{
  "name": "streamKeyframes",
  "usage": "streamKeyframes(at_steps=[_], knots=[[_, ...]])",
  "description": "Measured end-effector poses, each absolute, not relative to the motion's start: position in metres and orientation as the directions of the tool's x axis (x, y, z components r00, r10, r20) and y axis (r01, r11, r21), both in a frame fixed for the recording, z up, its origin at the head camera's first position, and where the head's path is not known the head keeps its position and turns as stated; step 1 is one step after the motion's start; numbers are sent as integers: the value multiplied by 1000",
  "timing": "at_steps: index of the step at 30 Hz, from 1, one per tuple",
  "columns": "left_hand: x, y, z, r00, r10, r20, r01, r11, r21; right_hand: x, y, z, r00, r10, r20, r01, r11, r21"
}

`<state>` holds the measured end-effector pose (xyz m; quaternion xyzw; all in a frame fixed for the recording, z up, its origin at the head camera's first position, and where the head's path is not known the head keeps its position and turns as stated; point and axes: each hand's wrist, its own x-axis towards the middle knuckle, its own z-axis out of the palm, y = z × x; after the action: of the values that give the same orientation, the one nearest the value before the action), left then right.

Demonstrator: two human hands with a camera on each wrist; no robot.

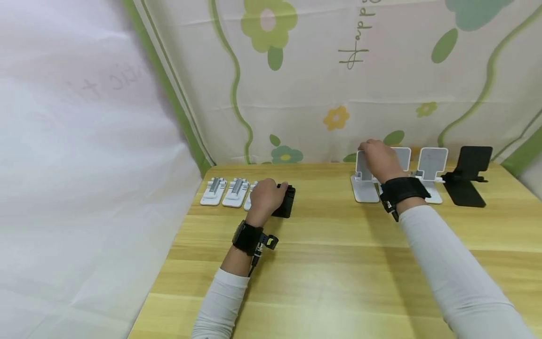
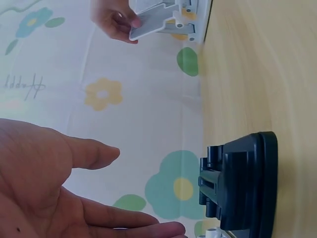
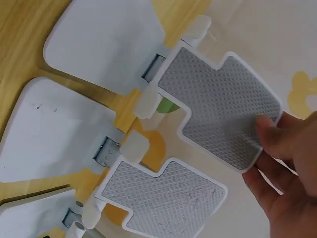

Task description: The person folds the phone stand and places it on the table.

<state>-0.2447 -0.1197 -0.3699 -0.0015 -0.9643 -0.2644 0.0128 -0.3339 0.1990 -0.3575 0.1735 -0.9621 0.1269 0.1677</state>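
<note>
Here, at a wood-grain table (image 1: 330, 273), pinches the raised panel (image 3: 218, 99) of a white stand (image 1: 365, 192) with the right hand (image 1: 381, 160), closed at the top edge with thumb on the grey textured face and fingers behind. Pictured at the left end of a row of raised stands, with base flat on the wood. Flanked to the right by a second white stand (image 1: 402, 157) (largely hidden behind hand and wrist), a third white stand (image 1: 432, 165) and, at the far end, a black raised stand (image 1: 470, 165).

Holds nothing in the left hand (image 1: 264, 197), extended with thumb and fingers well apart just beside a folded black stand (image 1: 289, 202); impossible to tell about contact. Lined up leftward from there: a partly covered white folded stand (image 1: 247, 204), then a middle white folded stand (image 1: 235, 193) and an outermost white folded stand (image 1: 213, 192).

Worn on the wrists: a left black strap (image 1: 247, 238) and a right black strap (image 1: 404, 189), above white sleeves (image 1: 457, 273). Backed by pale cloth (image 1: 296, 89) printed with flowers and leaves.
</note>
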Motion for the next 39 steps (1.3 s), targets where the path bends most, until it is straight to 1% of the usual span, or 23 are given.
streamKeyframes(at_steps=[4, 7, 9, 11, 15, 20, 25, 32, 36, 38, 39], knots=[[-243, -119, -366, -999, 35, 41, 52, 836, 546, -330, 201, -353, -875, -280, 394, -388, 893, -227], [-243, -116, -364, -996, 79, 39, 86, 776, 624, -323, 201, -343, -875, -286, 392, -405, 874, -267], [-242, -112, -361, -994, 104, 22, 89, 700, 709, -318, 199, -334, -868, -295, 400, -423, 861, -281], [-240, -106, -358, -991, 135, -22, 65, 604, 795, -312, 194, -325, -856, -311, 412, -445, 849, -284], [-234, -92, -352, -971, 211, -109, -7, 434, 901, -298, 175, -308, -820, -340, 461, -504, 809, -300], [-228, -78, -352, -948, 277, -155, -65, 310, 949, -276, 147, -292, -779, -362, 512, -572, 745, -343], [-228, -72, -358, -947, 280, -158, -92, 235, 968, -255, 126, -284, -732, -401, 550, -636, 691, -342], [-230, -72, -365, -950, 277, -143, -94, 182, 979, -244, 117, -283, -711, -403, 576, -660, 664, -351], [-230, -72, -365, -956, 255, -146, -103, 176, 979, -241, 118, -286, -673, -396, 625, -695, 628, -351], [-229, -73, -364, -959, 243, -147, -105, 177, 979, -240, 120, -290, -665, -378, 644, -706, 598, -379], [-229, -73, -363, -960, 240, -147, -107, 175, 979, -240, 121, -292, -672, -364, 645, -706, 577, -411]])
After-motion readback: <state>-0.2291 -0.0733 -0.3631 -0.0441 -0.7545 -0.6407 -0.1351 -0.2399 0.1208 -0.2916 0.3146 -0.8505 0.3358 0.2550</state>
